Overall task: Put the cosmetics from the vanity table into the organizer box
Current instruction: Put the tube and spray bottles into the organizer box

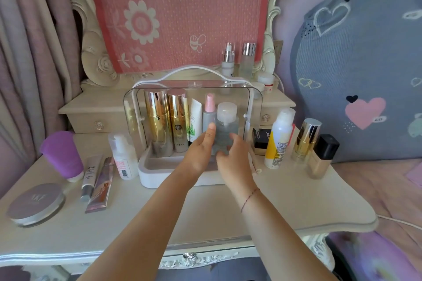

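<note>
From the head view, both hands held a clear bottle (pixel 225 130) with a frosted cap inside the organizer box (pixel 146 173): the left hand (pixel 201 150) wrapped its side, the right hand (pixel 233 155) cupped its base. It stood beside a pink-capped spray bottle (pixel 209 112) (two gold bottles (pixel 166 121) further left).

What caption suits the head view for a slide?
Both hands, left and right, set a clear bottle into the organizer box.
</note>
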Tool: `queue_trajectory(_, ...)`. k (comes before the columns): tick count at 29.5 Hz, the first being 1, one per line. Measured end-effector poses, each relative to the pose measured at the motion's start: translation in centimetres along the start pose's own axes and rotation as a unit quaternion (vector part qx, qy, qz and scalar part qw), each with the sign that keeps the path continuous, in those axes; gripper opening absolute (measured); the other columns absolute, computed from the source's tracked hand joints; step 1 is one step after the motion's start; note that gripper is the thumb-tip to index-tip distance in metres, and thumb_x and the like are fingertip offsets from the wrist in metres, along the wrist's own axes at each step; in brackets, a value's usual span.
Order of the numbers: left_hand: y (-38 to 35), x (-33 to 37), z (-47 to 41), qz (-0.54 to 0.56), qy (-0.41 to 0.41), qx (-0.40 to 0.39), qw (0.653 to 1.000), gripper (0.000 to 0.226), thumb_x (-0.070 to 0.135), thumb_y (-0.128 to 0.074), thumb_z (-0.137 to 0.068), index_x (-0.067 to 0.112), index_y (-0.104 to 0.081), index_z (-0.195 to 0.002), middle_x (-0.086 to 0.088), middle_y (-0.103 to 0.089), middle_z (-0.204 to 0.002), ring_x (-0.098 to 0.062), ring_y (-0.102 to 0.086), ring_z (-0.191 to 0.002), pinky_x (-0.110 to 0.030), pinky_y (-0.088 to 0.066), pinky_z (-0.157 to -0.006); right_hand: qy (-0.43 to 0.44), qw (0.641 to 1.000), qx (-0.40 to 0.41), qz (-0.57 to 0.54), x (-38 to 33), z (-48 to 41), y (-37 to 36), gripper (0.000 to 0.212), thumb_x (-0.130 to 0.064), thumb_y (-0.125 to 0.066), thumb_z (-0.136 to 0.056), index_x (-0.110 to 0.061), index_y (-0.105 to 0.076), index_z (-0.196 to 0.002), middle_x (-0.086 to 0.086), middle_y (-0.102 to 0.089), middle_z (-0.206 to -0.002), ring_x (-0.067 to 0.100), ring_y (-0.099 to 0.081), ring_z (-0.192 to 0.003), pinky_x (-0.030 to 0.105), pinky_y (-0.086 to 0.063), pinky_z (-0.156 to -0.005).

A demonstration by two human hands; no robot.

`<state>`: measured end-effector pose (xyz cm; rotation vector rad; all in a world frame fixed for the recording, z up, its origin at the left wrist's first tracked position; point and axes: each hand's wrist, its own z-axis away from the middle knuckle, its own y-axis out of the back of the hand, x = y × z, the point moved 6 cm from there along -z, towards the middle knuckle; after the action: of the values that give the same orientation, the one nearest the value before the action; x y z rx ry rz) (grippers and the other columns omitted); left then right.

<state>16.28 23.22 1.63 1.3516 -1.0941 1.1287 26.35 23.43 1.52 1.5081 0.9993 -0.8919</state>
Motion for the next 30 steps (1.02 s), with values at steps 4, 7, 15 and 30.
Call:
queue_trajectory(4,-0.8,0.0,-0.1,-0.048,0.023,-0.013,0.999,0.067,0.088,-0.022,-0.063,0.033,-0.053,-0.087,0.008,-0.058,-0.093,-0.015,-0.056,-0.097,-0.025,-0.040,-0.083,-0.035,0.999,-0.010,0.011,0.2,-2.1,-0.2,0.044,-0.025,-0.055,-0.091,-0.011,-0.046,-0.131,0.011,-0.052,-0.132,0.023,-0.057,-0.114,0.017,-0.049,-0.073)
queue_trajectory(7,-1.2,0.3,-0.2,-0.048,0.029,-0.024,0.998,0.049,0.077,-0.023,-0.077,0.042,-0.055,-0.088,0.025,-0.054,-0.084,0.008,-0.049,-0.082,-0.016,-0.032,-0.070,-0.051,0.998,0.007,0.026,0.6,-2.6,-0.3,0.040,-0.033,-0.052,-0.092,-0.010,-0.049,-0.125,0.012,-0.054,-0.128,0.024,-0.057,-0.111,0.012,-0.044,-0.067)
queue_trajectory(15,-1.0,0.2,-0.4,-0.039,0.029,-0.014,0.999,0.050,0.077,-0.025,-0.076,0.041,-0.055,-0.093,0.024,-0.056,-0.090,0.003,-0.050,-0.088,-0.023,-0.029,-0.082,-0.064,0.998,-0.015,-0.019,0.2,-2.5,-0.8,0.043,-0.026,-0.051,-0.091,-0.003,-0.042,-0.126,0.016,-0.050,-0.128,0.034,-0.050,-0.117,0.040,-0.045,-0.098)
queue_trajectory(30,6.5,-1.8,7.4,-0.271,-0.159,0.158,0.936,0.042,0.056,-0.033,-0.092,0.028,-0.064,-0.095,0.016,-0.060,-0.090,0.007,-0.049,-0.082,-0.007,-0.035,-0.072,0.180,0.944,0.264,-0.080,0.4,4.0,8.5,0.019,-0.002,-0.058,-0.083,-0.013,-0.064,-0.097,-0.003,-0.065,-0.094,0.012,-0.062,-0.087,0.018,-0.049,-0.080)
